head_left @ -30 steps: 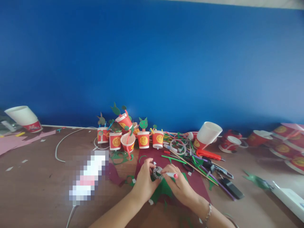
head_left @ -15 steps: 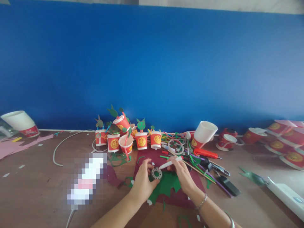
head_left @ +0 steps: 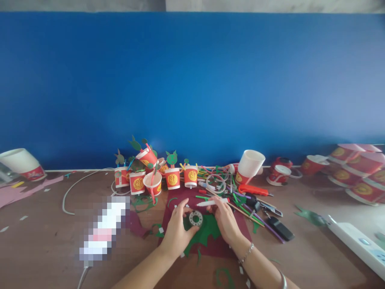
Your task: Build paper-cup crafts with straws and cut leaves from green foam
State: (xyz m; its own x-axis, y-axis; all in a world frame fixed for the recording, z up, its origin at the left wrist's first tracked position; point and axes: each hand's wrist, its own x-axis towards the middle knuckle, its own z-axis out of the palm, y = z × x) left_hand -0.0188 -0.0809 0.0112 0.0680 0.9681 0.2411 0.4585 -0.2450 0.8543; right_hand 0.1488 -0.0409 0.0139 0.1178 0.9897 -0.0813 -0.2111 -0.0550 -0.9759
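Note:
My left hand (head_left: 178,230) curls round a grey ring with small holes (head_left: 191,224) resting on green paper (head_left: 212,228). Its thumb is at the ring's lower edge and a fingertip is near the upper left; the index finger sticks up. A white marker with a red end (head_left: 210,203) is pinched in my right hand (head_left: 225,218), its tip pointing left just above the ring, apart from it. Under the green sheet lies dark red paper (head_left: 240,241).
Decorated paper cups (head_left: 173,178) line the blue board (head_left: 192,80). Right of the papers lie straws, an orange-red tool (head_left: 255,190) and a black key fob (head_left: 280,228). A power strip (head_left: 355,241) is far right, cup stacks (head_left: 361,172) behind it. A blurred-out bright device (head_left: 104,228) lies left.
The marker tip has lifted off the ring and sits farther up. My left fingers have loosened a little round the ring. The whole view has shifted slightly.

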